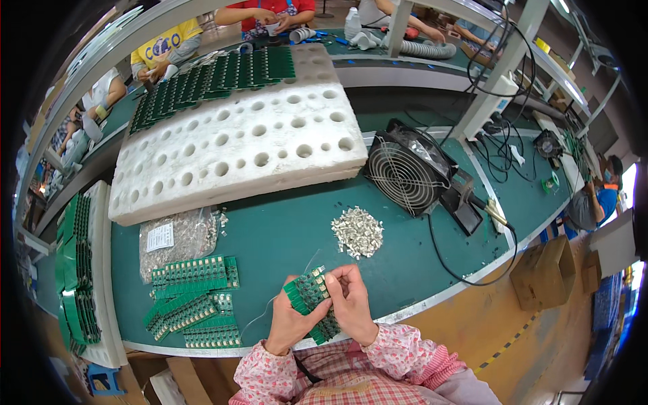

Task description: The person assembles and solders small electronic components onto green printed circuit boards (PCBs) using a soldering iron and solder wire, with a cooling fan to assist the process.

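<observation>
The left hand (291, 322) is gripping the green board panel (308, 292) over the surface's (277, 243) near edge; the right hand's fingers (349, 273) are pinching at its side (any part between is hiding), presumably seating a piece from the white pile (356, 233); next is probably calling for another.

Wears a white left sleeve (266, 372), loose and wrinkled, strewn with small pink and red heart-like shapes, and a right sleeve (403, 347) in the same print, puckered and gathered at the wrist. Shows a pink-red striped band (442, 368) farther up the right arm, then plain pale pink cloth (466, 390) near the elbow. Has a red-and-white checked front (388, 388) across the body, with a tan patch (344, 389) low down and a short black strap (307, 371) close to the left wrist. Has a bare left hand (295, 324) and a bare right hand (351, 304).
</observation>
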`<state>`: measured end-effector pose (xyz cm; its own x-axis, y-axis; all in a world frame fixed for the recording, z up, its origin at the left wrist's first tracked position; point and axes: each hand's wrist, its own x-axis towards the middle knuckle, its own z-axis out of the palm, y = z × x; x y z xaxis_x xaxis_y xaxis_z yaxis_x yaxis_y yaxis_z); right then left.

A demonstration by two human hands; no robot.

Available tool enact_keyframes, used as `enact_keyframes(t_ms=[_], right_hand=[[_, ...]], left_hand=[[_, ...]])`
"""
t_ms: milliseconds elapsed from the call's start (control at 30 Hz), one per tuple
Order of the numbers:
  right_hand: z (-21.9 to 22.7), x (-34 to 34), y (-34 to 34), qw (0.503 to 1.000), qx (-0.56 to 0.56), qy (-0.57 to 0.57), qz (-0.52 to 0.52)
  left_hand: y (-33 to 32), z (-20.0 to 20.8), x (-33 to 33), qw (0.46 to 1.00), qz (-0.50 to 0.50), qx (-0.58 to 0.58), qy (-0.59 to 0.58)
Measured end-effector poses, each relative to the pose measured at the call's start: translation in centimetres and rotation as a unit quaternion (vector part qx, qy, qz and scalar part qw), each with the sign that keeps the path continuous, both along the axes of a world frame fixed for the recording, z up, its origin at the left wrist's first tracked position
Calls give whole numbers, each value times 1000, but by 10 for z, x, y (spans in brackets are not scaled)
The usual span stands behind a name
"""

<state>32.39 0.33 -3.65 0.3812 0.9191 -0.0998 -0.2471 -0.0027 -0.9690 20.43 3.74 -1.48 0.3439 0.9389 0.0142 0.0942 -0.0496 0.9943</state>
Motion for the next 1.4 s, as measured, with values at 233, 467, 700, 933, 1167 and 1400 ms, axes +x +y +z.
enact_keyframes(t_ms=[233,467,700,933,1167,1400], right_hand=[[-1,-9,-3,997,29,58,-35],[8,-11,-9,991,70,78,-79],[11,49,4,966,33,-254,-38],[16,76,28,746,113,-656,3],[12,78,41,663,94,-741,58],[24,82,40,704,102,-700,57]], left_hand=[[-1,2,0,1000,-21,13,8],[-15,-5,9,998,4,-44,-44],[-3,0,0,964,94,-186,-166],[-2,-10,-1,973,87,-159,-142],[-2,-7,-2,970,88,-170,-153],[-1,-7,-1,970,84,-169,-155]])
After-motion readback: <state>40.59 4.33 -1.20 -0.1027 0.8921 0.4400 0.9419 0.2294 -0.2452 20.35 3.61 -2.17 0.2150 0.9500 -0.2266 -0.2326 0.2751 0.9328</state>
